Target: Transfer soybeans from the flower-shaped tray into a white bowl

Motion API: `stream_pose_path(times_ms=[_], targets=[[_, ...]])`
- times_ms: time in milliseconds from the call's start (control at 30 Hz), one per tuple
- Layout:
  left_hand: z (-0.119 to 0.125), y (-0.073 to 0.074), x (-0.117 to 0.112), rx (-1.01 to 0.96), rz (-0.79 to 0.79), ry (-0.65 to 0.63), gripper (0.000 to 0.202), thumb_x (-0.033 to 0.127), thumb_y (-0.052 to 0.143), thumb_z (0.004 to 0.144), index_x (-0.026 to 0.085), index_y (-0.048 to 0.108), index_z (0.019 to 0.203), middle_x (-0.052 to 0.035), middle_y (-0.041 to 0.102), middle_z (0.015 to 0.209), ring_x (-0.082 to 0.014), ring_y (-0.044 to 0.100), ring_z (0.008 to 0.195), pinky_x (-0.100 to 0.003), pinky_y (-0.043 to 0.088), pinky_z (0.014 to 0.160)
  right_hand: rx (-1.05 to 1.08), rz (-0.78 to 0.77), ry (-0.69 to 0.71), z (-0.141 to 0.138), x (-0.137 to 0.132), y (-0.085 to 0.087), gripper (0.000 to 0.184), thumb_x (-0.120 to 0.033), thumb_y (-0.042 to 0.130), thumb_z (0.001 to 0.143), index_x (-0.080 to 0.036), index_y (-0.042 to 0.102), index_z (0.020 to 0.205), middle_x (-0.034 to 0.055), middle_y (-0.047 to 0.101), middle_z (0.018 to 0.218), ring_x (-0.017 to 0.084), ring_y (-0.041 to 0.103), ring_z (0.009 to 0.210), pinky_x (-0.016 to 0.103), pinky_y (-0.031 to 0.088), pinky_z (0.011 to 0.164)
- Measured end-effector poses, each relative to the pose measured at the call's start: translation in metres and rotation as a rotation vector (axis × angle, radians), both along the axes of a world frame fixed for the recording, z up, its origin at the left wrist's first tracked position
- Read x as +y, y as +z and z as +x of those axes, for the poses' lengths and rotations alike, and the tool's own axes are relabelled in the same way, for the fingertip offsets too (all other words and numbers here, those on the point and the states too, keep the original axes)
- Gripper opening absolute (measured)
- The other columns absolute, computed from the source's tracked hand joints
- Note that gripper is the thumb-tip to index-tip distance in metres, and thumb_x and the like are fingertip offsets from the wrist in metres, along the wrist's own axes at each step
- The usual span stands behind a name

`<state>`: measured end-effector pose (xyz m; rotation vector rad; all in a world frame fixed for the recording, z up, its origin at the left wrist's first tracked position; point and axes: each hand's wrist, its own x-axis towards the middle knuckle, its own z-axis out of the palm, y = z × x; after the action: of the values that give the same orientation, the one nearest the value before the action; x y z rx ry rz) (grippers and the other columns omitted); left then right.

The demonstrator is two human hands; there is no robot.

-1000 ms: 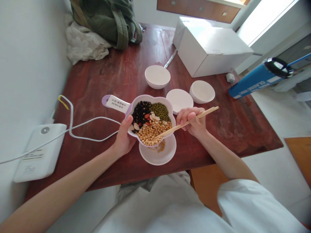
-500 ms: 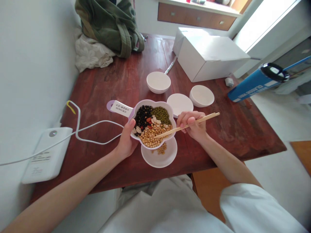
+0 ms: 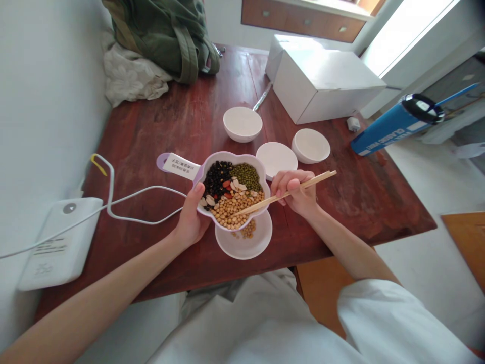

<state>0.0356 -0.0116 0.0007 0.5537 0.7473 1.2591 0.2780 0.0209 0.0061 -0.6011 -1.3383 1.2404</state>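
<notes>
Gripping the flower bowl in my left hand, right hand pinching chopsticks in the soybeans; overtilt and beans could skip the dish, off the table's front edge.

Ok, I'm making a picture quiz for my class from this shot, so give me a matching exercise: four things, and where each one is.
1 chopsticks
2 flower-shaped bowl
3 green bag
4 near white dish

A held by the left hand
B far corner of the table
C in the right hand
D under the bowl, a few soybeans in it

Pairs: 1-C, 2-A, 3-B, 4-D
</notes>
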Motion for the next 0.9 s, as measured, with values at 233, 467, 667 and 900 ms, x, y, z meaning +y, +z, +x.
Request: stream_pose_path(times_ms=[233,467,667,900], targets=[[0.0002,-0.0004,0.0004,-0.007,-0.009,0.007,0.046,0.060,0.082,0.088,0.023,0.083,0.115,-0.0081,0.084,0.131,-0.0441,0.058,0.155,-0.059,0.052,0.127,0.003,-0.011,0.013,0.0008,-0.0013,-0.0001,0.055,-0.062,0.079,0.098,-0.017,0.078,0.066,0.0047,0.072,0.064,0.007,0.055,0.039,0.017,0.037,0.033],[-0.0004,-0.0005,0.0001,-0.002,-0.011,-0.022,0.052,0.064,0.084,0.085,0.023,0.084,0.115,-0.0090,0.084,0.132,-0.0450,0.058,0.154,-0.060,0.052,0.127,-0.005,-0.036,-0.011,0.0016,-0.0016,-0.0017,0.057,-0.065,0.080,0.096,-0.017,0.077,0.065,0.0050,0.072,0.063,0.007,0.054,0.038,0.018,0.038,0.032],[-0.0010,0.0012,-0.0009,0.025,-0.015,-0.037,0.054,0.067,0.082,0.086,0.023,0.084,0.117,-0.0091,0.084,0.132,-0.0443,0.060,0.153,-0.061,0.052,0.127,0.002,-0.022,0.000,0.0034,-0.0031,-0.0026,0.054,-0.062,0.079,0.098,-0.018,0.079,0.068,0.0055,0.073,0.065,0.008,0.054,0.039,0.019,0.038,0.033],[-0.0005,0.0054,-0.0012,0.048,-0.027,-0.006,0.053,0.067,0.087,0.082,0.021,0.083,0.110,-0.0092,0.085,0.129,-0.0436,0.066,0.147,-0.059,0.052,0.127,0.049,0.021,-0.066,0.0002,-0.0007,0.0014,0.055,-0.061,0.076,0.101,-0.019,0.075,0.065,0.0029,0.068,0.061,0.007,0.050,0.038,0.018,0.033,0.031]])
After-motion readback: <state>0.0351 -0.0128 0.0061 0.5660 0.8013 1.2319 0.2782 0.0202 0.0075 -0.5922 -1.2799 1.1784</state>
